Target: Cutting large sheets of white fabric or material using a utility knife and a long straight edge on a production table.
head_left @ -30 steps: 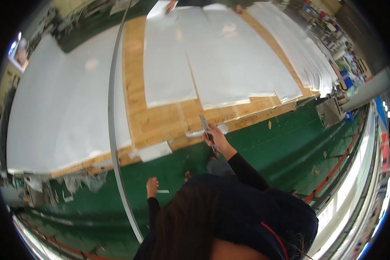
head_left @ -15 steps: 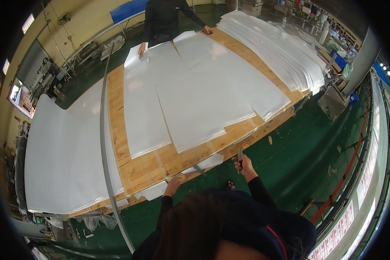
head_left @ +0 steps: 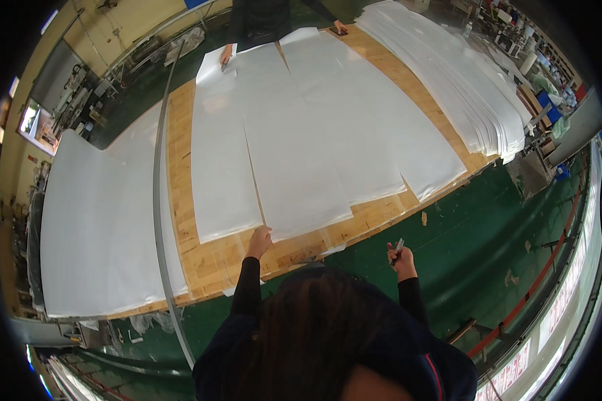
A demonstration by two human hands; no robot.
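Note:
My left hand is at the near edge of a large white sheet, beside the lower end of a long slit. Its fingers are curled closed at the sheet's corner; the fingertips are partly hidden. Off the table's near edge, over the green floor, my right hand is closed around a utility knife with a pale, metallic-looking upper part. The sheet lies flat on the wooden table and has further cuts at its far edge and near right edge.
Across the table a person rests one hand on the sheet's far left corner, the other on a dark block. Another white sheet lies left, past a long metal bar. A sheet stack sits at right.
My left hand has moved up from below the table's edge to the sheet's near edge. My right hand has shifted right with the knife, away from the table. The view has shifted slightly.

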